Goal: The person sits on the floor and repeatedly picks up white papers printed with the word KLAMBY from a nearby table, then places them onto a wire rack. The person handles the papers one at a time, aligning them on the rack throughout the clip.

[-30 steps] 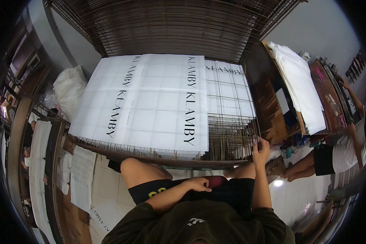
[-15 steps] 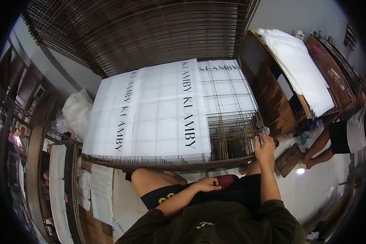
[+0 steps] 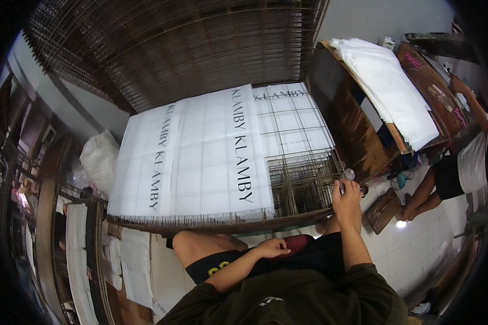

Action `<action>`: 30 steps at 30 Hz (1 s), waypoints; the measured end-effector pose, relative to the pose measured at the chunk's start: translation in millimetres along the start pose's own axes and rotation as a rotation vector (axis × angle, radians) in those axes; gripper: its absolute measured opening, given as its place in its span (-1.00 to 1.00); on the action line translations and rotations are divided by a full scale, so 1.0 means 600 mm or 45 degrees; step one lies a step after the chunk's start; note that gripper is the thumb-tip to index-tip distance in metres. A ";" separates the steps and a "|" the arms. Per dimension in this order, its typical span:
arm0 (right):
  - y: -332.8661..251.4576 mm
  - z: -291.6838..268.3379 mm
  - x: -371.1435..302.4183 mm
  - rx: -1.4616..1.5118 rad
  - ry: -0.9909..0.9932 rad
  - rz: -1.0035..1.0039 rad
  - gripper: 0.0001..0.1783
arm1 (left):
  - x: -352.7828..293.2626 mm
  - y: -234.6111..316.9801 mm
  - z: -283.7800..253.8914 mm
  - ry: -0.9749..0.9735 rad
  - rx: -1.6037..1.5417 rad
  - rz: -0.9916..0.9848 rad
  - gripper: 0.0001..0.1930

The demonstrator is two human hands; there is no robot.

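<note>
My right hand [image 3: 348, 196] is at the near right corner of a wire drying rack [image 3: 303, 187], its fingers curled round something small and dark that I cannot make out. My left hand [image 3: 273, 248] rests on my lap beside a dark red patch [image 3: 298, 244], fingers loosely bent and holding nothing. White sheets [image 3: 206, 157] with large black lettering lie side by side over the rack's left and middle. At its far right, another printed sheet [image 3: 287, 119] lies beneath bare wires.
Raised wire racks [image 3: 179, 49] stand behind. At right, a wooden stand [image 3: 358, 116] bears white sheets [image 3: 387, 92], with another person's legs [image 3: 425, 192] nearby. At left are a bulging plastic bag [image 3: 99, 157] and stacked white sheets [image 3: 77, 244].
My view has shifted slightly. My right hand has turned at the rack's corner, and a dark thing now shows between its fingers. The left-hand fingers have loosened a little. The other person's arm now shows.
</note>
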State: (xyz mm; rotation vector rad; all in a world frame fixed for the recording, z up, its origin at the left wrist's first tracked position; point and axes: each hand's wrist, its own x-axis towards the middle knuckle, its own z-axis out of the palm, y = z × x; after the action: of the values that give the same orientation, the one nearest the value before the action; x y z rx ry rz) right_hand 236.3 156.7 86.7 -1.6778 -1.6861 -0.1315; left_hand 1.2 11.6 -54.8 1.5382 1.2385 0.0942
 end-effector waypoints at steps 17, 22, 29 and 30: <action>0.318 -0.258 0.408 2.004 0.484 0.906 0.12 | -0.022 0.037 0.023 0.247 -0.529 0.125 -0.57; 0.346 -0.263 0.425 2.190 0.211 0.836 0.23 | -0.037 0.087 0.027 0.287 -0.618 0.169 -0.62; 0.352 -0.175 0.416 1.907 0.344 1.167 -0.46 | -0.025 0.232 -0.035 0.139 -0.462 0.440 -0.66; 0.347 -0.168 0.409 1.930 0.284 1.106 -0.52 | -0.018 0.269 -0.052 0.106 -0.395 0.480 -0.67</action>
State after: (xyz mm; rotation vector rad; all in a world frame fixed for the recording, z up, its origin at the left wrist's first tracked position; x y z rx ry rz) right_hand 497.4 332.0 208.6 -0.9071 -0.3655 1.0489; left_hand 79.4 49.5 85.1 1.4851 0.9315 0.5748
